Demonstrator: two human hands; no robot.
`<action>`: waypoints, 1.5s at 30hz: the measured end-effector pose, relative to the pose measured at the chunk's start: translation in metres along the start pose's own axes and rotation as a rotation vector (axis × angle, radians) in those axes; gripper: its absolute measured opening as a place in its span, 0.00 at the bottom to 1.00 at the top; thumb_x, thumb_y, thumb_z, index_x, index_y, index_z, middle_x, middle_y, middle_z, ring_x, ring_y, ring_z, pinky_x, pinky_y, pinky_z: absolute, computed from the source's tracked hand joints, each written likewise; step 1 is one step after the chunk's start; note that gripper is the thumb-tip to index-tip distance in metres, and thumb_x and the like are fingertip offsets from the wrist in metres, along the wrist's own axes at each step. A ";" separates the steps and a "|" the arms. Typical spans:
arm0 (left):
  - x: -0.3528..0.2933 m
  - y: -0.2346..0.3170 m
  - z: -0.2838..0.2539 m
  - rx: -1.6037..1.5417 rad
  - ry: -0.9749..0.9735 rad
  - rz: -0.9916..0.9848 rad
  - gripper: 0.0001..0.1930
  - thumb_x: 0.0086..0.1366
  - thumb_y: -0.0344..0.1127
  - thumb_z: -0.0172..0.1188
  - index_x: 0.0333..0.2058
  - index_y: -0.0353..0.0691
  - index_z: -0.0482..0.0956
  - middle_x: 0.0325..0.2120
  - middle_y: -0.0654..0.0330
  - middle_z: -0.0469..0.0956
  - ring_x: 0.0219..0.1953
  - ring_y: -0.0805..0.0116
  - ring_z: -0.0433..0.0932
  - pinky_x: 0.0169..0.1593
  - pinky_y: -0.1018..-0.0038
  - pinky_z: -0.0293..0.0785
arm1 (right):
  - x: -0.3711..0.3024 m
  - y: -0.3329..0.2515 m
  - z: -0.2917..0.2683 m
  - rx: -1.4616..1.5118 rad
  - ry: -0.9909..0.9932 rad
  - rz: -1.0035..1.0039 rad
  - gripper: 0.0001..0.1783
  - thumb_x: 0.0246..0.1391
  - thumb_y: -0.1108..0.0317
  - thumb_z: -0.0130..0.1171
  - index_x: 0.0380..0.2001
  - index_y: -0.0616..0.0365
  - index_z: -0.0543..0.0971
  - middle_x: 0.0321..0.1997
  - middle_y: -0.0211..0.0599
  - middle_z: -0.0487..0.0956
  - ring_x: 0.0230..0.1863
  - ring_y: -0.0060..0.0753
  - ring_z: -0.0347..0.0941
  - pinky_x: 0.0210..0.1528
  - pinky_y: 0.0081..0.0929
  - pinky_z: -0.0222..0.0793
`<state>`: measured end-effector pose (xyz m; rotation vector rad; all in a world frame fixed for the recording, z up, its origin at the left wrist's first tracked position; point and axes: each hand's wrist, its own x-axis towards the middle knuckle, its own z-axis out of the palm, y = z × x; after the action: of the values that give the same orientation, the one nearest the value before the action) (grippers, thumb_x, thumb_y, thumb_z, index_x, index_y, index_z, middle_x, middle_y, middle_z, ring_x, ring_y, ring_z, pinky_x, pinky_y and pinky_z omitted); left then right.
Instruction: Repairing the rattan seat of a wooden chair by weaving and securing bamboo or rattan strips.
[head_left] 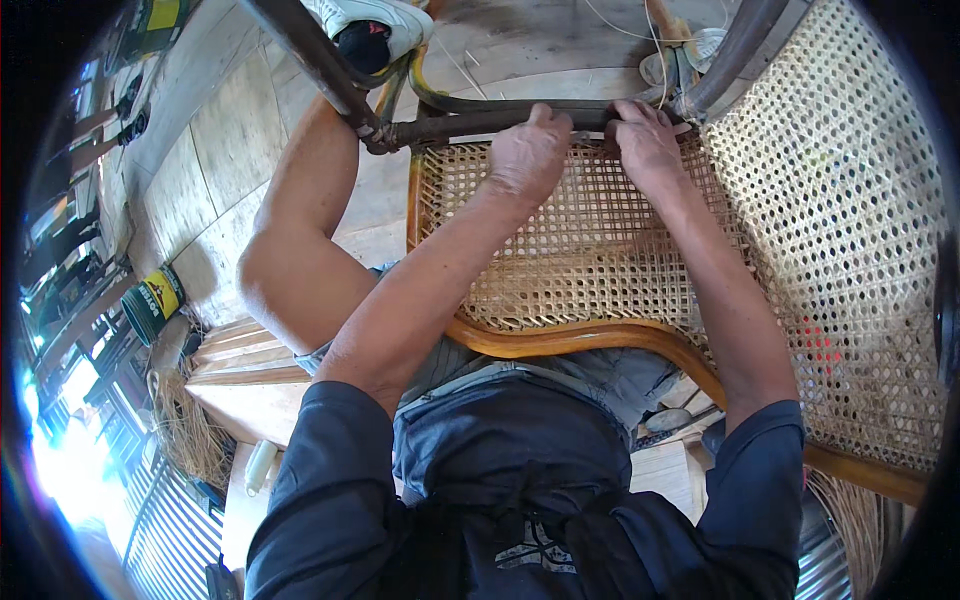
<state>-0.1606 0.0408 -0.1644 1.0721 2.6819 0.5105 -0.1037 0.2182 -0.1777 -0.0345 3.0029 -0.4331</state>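
A wooden chair with a woven cane seat (600, 265) lies across my lap, its curved honey-brown front rail (560, 338) toward my body. My left hand (530, 155) is closed in a fist-like pinch at the seat's far edge, against the dark wooden rail (470, 125). Whatever sits between its fingers is hidden. Just to the right, my right hand (648, 145) has its fingers curled at the same rail, above the weave. What they pinch is too small to make out. The seat's cane strands run loosely beneath both wrists.
The chair's tall cane back panel (840, 250) rises at the right. A dark chair leg (310, 60) slants at upper left. Loose strands (630, 30) hang beyond the rail. Bundles of fibre (190, 425) and a green-yellow tin (155, 300) stand on the left. Shoes show at the far side.
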 end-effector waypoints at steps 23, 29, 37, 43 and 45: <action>-0.035 -0.019 -0.040 0.022 -0.102 0.303 0.07 0.50 0.32 0.60 0.28 0.42 0.72 0.27 0.57 0.73 0.22 0.59 0.78 0.23 0.66 0.73 | 0.003 -0.003 -0.037 0.408 0.162 0.300 0.09 0.53 0.65 0.55 0.34 0.58 0.77 0.33 0.44 0.78 0.36 0.46 0.75 0.41 0.35 0.70; 0.008 -0.004 -0.017 0.201 -0.240 0.305 0.08 0.56 0.31 0.53 0.36 0.42 0.72 0.31 0.56 0.74 0.29 0.58 0.79 0.28 0.65 0.76 | -0.008 -0.011 -0.060 0.553 0.066 0.463 0.09 0.53 0.64 0.55 0.35 0.56 0.78 0.35 0.44 0.79 0.34 0.41 0.76 0.39 0.30 0.69; 0.019 -0.025 0.039 -0.159 -0.569 -0.321 0.08 0.57 0.29 0.50 0.34 0.37 0.77 0.32 0.49 0.77 0.39 0.56 0.79 0.36 0.65 0.77 | -0.040 -0.011 -0.055 0.906 0.098 0.528 0.12 0.53 0.65 0.56 0.37 0.63 0.78 0.32 0.37 0.79 0.33 0.23 0.73 0.38 0.21 0.67; -0.048 -0.018 -0.106 0.164 -0.532 0.373 0.07 0.56 0.30 0.51 0.33 0.39 0.75 0.30 0.51 0.74 0.33 0.57 0.79 0.30 0.65 0.76 | -0.005 -0.058 -0.025 0.954 -0.033 0.135 0.22 0.58 0.51 0.48 0.41 0.58 0.77 0.39 0.43 0.79 0.41 0.39 0.76 0.46 0.33 0.69; -0.043 -0.017 -0.111 0.104 -0.400 0.424 0.06 0.56 0.31 0.51 0.32 0.39 0.75 0.29 0.52 0.74 0.30 0.58 0.79 0.27 0.66 0.76 | 0.004 -0.068 -0.023 0.894 -0.252 -0.006 0.21 0.58 0.52 0.48 0.43 0.57 0.77 0.40 0.44 0.79 0.42 0.42 0.75 0.47 0.34 0.68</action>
<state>-0.1755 -0.0266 -0.0665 1.5933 2.1587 0.1913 -0.1102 0.1594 -0.1372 -0.0208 2.3142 -1.5676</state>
